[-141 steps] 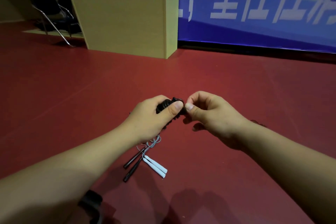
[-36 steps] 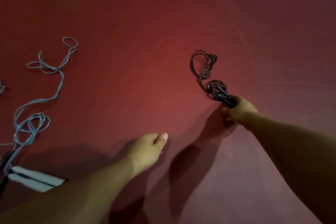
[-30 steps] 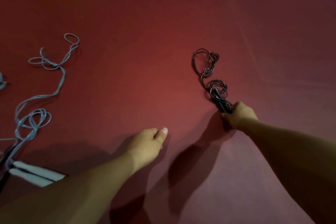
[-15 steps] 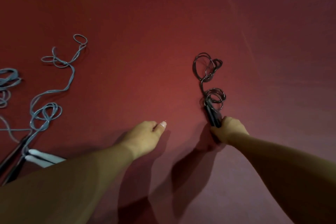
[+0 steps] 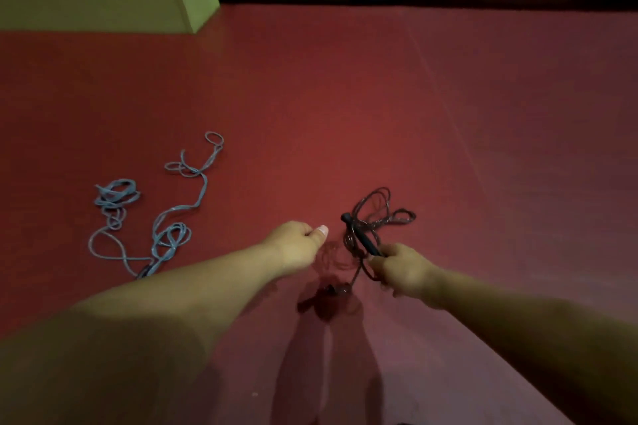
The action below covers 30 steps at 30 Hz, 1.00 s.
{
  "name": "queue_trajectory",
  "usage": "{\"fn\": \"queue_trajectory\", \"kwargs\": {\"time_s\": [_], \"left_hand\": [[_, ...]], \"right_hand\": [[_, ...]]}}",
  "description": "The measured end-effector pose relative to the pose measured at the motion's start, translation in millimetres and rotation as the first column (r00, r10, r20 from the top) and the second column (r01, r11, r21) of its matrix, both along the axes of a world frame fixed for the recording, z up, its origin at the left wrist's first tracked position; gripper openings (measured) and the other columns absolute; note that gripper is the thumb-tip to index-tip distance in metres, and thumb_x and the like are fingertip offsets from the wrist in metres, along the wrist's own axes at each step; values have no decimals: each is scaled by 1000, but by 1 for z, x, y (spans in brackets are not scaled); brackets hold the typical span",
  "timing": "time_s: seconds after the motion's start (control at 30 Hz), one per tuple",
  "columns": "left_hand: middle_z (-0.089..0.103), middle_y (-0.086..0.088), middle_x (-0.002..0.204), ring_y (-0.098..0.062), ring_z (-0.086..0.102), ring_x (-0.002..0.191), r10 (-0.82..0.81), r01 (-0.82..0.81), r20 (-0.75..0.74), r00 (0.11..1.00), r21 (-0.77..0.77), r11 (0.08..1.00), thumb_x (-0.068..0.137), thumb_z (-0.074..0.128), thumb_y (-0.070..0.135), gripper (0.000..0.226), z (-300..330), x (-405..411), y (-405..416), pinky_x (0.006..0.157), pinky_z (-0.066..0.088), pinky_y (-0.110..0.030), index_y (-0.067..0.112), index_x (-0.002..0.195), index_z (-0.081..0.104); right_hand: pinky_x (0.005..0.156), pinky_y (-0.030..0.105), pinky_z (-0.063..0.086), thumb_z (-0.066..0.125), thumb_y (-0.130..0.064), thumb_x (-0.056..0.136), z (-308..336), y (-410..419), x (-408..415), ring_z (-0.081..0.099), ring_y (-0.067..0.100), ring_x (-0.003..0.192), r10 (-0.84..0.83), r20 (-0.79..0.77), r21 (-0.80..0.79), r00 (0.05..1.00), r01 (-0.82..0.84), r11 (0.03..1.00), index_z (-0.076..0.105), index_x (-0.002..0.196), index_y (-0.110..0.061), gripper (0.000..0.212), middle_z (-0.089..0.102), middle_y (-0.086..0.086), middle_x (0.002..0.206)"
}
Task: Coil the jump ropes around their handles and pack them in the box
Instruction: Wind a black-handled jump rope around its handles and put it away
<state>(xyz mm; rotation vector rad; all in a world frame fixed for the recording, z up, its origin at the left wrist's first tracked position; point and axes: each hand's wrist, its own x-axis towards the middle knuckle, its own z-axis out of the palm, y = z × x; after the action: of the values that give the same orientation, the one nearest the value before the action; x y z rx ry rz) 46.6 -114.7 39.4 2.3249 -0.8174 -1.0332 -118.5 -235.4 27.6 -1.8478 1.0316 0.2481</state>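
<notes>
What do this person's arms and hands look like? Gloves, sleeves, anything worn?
Both forearms are bare to the bottom edge of the picture, with no sleeves in sight. The left hand and right hand wear no gloves, and no rings, watch or bands show. The left thumbnail catches the light and looks pale. The dim, blurred picture hides finer detail.

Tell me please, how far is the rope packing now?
Nothing looks finished. The right hand grips the handle of the thin black jump rope, its cord hanging in loose loops. The left hand is curled and holds nothing. The grey-blue jump ropes lie uncoiled on the red floor. No packing box is identifiable.
</notes>
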Motion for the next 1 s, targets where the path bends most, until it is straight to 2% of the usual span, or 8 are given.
{"fn": "queue_trajectory", "kwargs": {"time_s": [0.1, 0.17, 0.3, 0.47, 0.57, 0.67, 0.8, 1.0], "left_hand": [[68, -10, 101, -34, 65, 103, 51, -51, 6, 999, -17, 999, 99, 48, 44, 33, 35, -9, 18, 82, 48, -32, 15, 95, 64], [65, -12, 114, -31, 63, 97, 121, -121, -44, 992, 3, 993, 99, 46, 46, 42, 57, -20, 31, 75, 47, -31, 10, 116, 62], [57, 1, 122, -16, 51, 96, 226, -241, -273, 935, -22, 970, 104, 35, 38, 38, 95, -54, 60, 86, 46, -35, 20, 133, 50], [65, 4, 113, -17, 61, 105, 191, -428, -560, 806, -329, 842, 98, 38, 24, 34, 132, -83, 72, 100, 42, -42, 32, 120, 62], [63, -3, 98, -25, 62, 90, 198, -521, -675, 710, -315, 793, 99, 43, 38, 30, 159, -85, 76, 80, 46, -36, 19, 112, 61], [58, -8, 95, -23, 58, 84, 262, -611, -699, 666, -309, 729, 103, 43, 39, 33, 190, -77, 87, 65, 51, -33, 11, 106, 60], [58, -12, 88, -21, 57, 83, 315, -692, -725, 613, -302, 655, 98, 49, 4, 14, 222, -59, 107, 63, 55, -32, 2, 91, 60], [53, -10, 76, -15, 51, 64, 373, -709, -688, 623, -294, 641, 91, 49, -12, 25, 241, -36, 141, 47, 44, -17, 13, 86, 48]], "right_hand": [[51, 24, 42, 48, -21, 99, 42, 20, -5, 53, 17, 62, -5, 76, 47, 997, 1, 999, 55, 86, -19, 15, 53, 3, 74], [53, 25, 43, 48, -22, 99, 70, 28, -9, 54, 16, 62, 13, 95, 66, 995, -19, 998, 58, 89, -18, 15, 54, 2, 74], [52, 23, 42, 49, -21, 99, 133, 41, -12, 52, 13, 56, 37, 135, 42, 990, -43, 998, 59, 87, -14, 17, 55, 1, 69], [55, 27, 44, 49, -23, 100, 204, 61, -9, 54, 16, 58, 14, 225, 20, 974, -19, 1000, 58, 96, -10, 16, 55, 6, 74], [56, 30, 47, 48, -19, 101, 225, 77, -7, 55, 17, 61, -26, 282, 61, 959, 9, 998, 57, 98, -7, 15, 54, 7, 75], [60, 32, 49, 46, -15, 102, 242, 98, 0, 55, 18, 61, -89, 369, 127, 925, 45, 991, 54, 97, -6, 13, 54, 8, 73], [66, 35, 51, 45, -15, 103, 257, 118, 15, 58, 23, 68, -119, 433, 174, 894, 47, 984, 54, 92, -8, 16, 59, 8, 67], [57, 33, 48, 44, -17, 103, 258, 148, 34, 60, 18, 61, -159, 512, 145, 844, 97, 985, 54, 90, -9, 17, 56, 8, 73]]}}
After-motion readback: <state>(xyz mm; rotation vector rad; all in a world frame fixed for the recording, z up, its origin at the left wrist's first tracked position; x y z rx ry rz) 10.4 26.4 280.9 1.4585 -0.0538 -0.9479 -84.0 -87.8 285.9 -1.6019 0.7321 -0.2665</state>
